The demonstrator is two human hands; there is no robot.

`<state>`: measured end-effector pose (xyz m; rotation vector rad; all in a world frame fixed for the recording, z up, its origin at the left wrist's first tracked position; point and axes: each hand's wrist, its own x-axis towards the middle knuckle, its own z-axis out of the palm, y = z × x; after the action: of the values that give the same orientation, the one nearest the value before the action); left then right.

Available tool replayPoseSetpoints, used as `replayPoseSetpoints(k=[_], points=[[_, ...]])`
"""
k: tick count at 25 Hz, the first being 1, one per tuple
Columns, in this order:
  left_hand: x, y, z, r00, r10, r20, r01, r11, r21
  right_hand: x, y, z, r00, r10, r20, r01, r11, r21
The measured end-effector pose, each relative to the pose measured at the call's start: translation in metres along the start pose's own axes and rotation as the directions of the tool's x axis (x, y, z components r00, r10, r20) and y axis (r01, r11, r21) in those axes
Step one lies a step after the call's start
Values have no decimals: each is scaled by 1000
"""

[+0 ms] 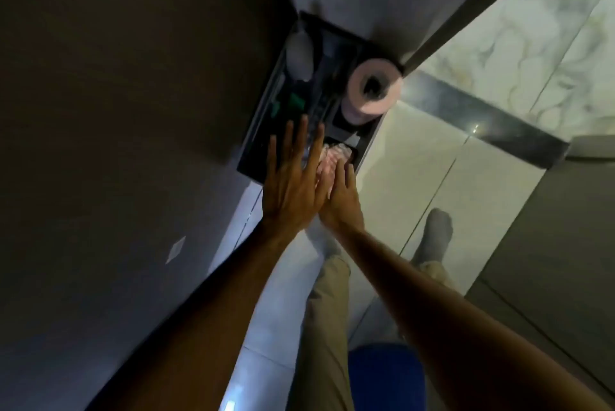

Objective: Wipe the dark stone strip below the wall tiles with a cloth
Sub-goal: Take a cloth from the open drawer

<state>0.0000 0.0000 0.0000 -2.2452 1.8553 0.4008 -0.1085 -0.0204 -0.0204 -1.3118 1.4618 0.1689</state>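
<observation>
No text, label, brand, number or sign can be read anywhere in the view. The dark tray (293, 104) in the far corner holds a few green items (296, 100) and a pale bottle (299, 51), but any printing on them is too blurred and dim to make out. The paper roll (374, 86) and the wall tiles (519, 44) on the right carry no lettering.
</observation>
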Motion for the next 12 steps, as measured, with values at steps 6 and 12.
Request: replayPoseSetpoints(k=[6,12], points=[[77,-18,88,988,109,-105,-113,993,-26,83,30,70,951,240,-193,-148,906,397],[91,-8,124,983,-2,-181,-3,1000,-28,114,51,98,956,184,-228,-130,964,231]])
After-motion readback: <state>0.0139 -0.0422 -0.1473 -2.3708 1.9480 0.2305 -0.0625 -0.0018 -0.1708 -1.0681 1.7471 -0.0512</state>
